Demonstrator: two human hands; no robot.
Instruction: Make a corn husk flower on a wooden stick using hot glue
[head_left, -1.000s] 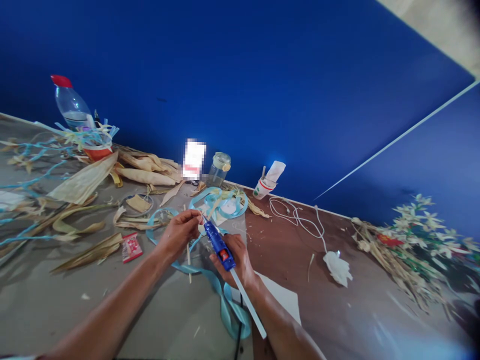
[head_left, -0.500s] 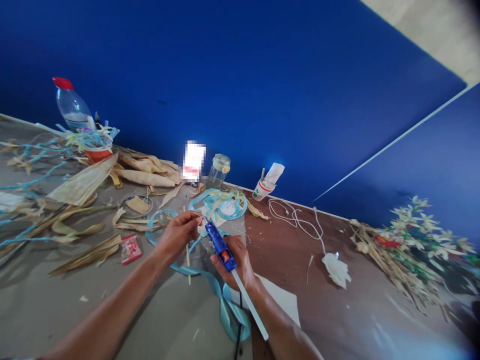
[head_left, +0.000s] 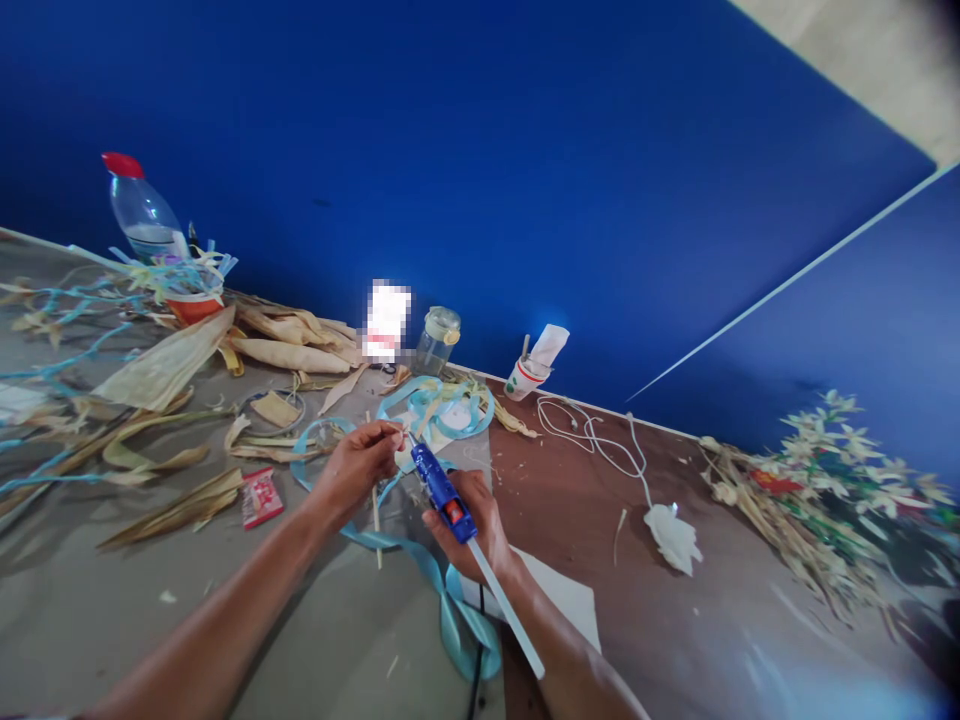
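My right hand (head_left: 474, 525) is wrapped round a blue hot glue gun (head_left: 441, 490), its nozzle pointing up and left. A long whitish glue stick (head_left: 506, 610) sticks out of the gun's back end. Close to the nozzle, my left hand (head_left: 369, 458) is pinched shut at the fingertips; what it holds is too small to make out. Light blue ribbon (head_left: 431, 575) runs in loops beneath both hands and down toward the front. A thin pale stick (head_left: 377, 530) lies on the table under my left hand.
Dried corn husks (head_left: 169, 510) and a red packet (head_left: 262, 498) lie left. Along the blue wall stand a bottle (head_left: 142, 215), a glass jar (head_left: 438, 340) and a paper cup (head_left: 525, 380). A white cable (head_left: 592, 435) and artificial-looking flowers (head_left: 847, 460) are on the right.
The glue gun has tilted very slightly, its glue stick's rear end shifting a little to the right. My left hand stays in place, fingertips still pinched.
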